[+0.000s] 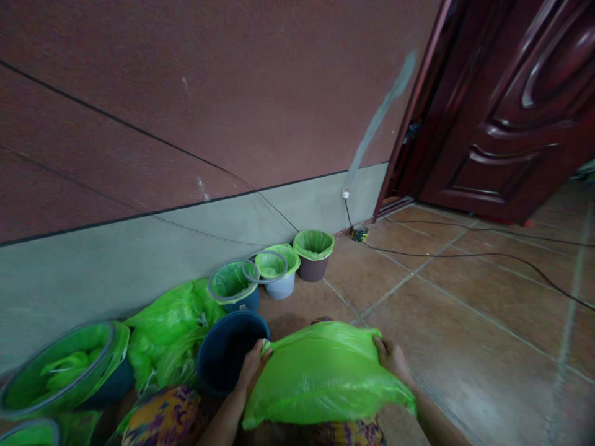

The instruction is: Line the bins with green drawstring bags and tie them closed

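A bright green plastic bag point(320, 375), puffed out with air, is stretched between my two hands above my lap. My left hand point(253, 365) pinches its upper left corner. At the upper right corner, my right hand point(391, 358) grips the bag's edge. Just left of my left hand stands a dark blue bucket point(207, 365) with no bag in it. Behind that, a blue bucket point(246, 301) has a green liner and a grey ring on its rim.
Along the wall stand a lined white bucket point(281, 287) with a loose grey ring and a lined brown bucket point(312, 268). Green bags point(171, 316) are heaped at left beside a large lined bucket point(109, 385). Black cables point(488, 254) cross the tiles near the door point(502, 124).
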Motion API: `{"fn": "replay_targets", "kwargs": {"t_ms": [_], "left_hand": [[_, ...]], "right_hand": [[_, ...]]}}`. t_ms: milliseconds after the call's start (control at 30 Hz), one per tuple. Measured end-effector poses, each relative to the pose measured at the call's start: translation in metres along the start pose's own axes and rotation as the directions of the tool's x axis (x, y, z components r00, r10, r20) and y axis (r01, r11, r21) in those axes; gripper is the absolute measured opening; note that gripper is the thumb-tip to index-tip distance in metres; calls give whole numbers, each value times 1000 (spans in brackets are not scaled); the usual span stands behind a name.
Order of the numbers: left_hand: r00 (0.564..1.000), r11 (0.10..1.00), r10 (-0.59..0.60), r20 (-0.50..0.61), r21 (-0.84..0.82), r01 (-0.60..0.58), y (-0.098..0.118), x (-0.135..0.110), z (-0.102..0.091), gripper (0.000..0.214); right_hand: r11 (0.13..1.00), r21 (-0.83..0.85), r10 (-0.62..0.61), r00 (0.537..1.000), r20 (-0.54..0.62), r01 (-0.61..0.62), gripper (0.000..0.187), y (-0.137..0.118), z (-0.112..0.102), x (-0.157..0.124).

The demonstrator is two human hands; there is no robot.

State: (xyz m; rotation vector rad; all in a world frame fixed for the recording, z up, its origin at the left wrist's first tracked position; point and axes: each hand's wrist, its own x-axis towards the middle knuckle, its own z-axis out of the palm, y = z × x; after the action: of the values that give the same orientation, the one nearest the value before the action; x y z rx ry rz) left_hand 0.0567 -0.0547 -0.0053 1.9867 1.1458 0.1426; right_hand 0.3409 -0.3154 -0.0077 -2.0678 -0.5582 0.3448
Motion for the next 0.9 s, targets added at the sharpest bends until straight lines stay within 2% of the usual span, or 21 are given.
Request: {"fn": "replay_targets", "kwargs": {"t_ms": [33,100,167,233,300,367,400,433,500,567,633,700,733,800,900], "left_hand": [[999,1000,3,35,17,-3,-2,4,-2,32],[998,999,18,58,48,-21,2,10,-14,44],[1000,994,23,20,106,-25,18,14,-34,57],[996,980,66,-63,190,-53,51,10,-52,62],[964,951,248,-94,215,-224,97,-4,-55,65],[898,885,437,-56,206,-418,144,-26,-37,65],[861,847,507,-33,206,-491,163,-39,-20,63],[830,809,557,16,216,-547,179,-51,1,64],[796,762,597,98,242,-601,197,-69,49,69],[784,736,606,134,281,-616,197,-77,91,71],[797,738,588,135,314,-597,189,-77,120,69],[814,748,569,119,335,-573,179,-76,134,67],[820,754,562,111,339,-563,176,-76,137,68],[827,762,553,102,340,-551,173,-76,138,71],[831,769,550,84,337,-543,171,-76,134,77]], "right_hand": [[996,81,36,999,21,-37,46,-3,2,-2],[929,307,158,973,171,-205,50,-13,0,-6],[783,465,234,889,394,-412,60,-23,-9,-11],[635,517,218,775,593,-574,71,-30,-21,-18],[536,518,168,686,708,-667,71,-33,-31,-25],[465,494,147,614,775,-735,63,-36,-37,-32],[463,484,154,605,781,-742,58,-37,-39,-35],[480,480,162,612,774,-734,53,-39,-39,-38],[548,494,180,672,718,-675,45,-41,-36,-40],[645,490,205,750,628,-587,42,-40,-30,-39],[760,447,245,845,475,-472,47,-33,-22,-37],[878,356,232,935,269,-320,54,-20,-17,-35],[923,297,203,965,167,-246,56,-13,-17,-35],[974,173,145,989,33,-148,58,0,-21,-36],[994,31,101,994,-34,-100,56,14,-40,-37]]}}
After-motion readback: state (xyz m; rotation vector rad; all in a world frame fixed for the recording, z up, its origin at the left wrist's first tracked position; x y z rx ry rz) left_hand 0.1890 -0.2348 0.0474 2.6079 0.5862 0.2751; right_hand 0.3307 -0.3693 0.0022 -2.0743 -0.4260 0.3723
